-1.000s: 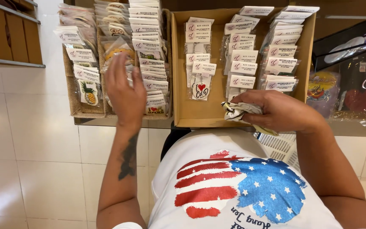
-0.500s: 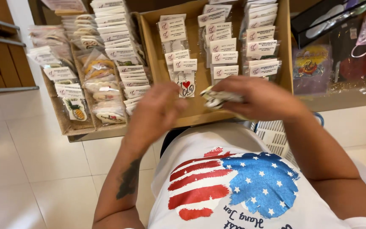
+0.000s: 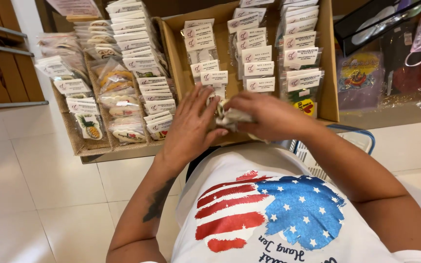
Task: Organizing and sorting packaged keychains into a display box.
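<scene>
Head view showed both hands meeting before the cardboard box [image 3: 327, 58]: the right hand [image 3: 264, 114] clutched a small bundle of packets [image 3: 232, 118], seemingly keychain packets, while the left hand [image 3: 191, 129] lay open-fingered against it.

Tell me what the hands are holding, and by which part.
The right hand grips a small bundle of packets around its right end; the left hand touches its left end with open fingers.

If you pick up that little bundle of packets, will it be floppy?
Probably floppy: the bundle of packets looks like thin clear bags, crumpled in the right hand. Likely light, since the fingers pinch it easily. Maybe slippery, being glossy plastic.
</scene>
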